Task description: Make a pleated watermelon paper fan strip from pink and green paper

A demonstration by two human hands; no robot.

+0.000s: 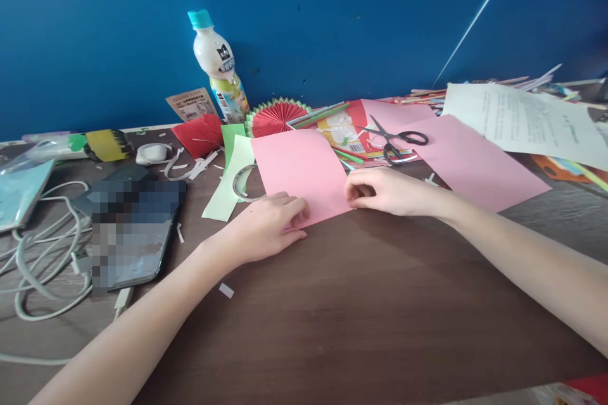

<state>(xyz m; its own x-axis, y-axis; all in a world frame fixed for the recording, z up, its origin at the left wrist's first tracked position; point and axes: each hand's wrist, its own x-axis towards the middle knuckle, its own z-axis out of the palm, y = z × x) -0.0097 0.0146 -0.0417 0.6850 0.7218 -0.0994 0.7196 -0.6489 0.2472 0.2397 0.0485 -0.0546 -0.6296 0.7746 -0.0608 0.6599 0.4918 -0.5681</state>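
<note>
A sheet of pink paper (304,168) lies on the brown table, its far end resting over other paper things. At its near left edge, my left hand (273,224) has curled fingers closed on the paper, the thumb pointing right. My right hand (380,191) pinches the near right corner between thumb and fingers. Left of the sheet are a roll of tape (241,185) and a pale green paper strip (225,193). Black-handled scissors (396,137) lie beyond my right hand, blades apart. Another pink sheet (484,168) is under my right forearm's far side.
A capped drink bottle (213,57) stands by the blue wall, beside a red and green pleated paper fan (280,117). On the left are a phone (152,240), white cables (52,313) and an earphone case (152,153). A printed sheet (522,120) covers scraps at the right.
</note>
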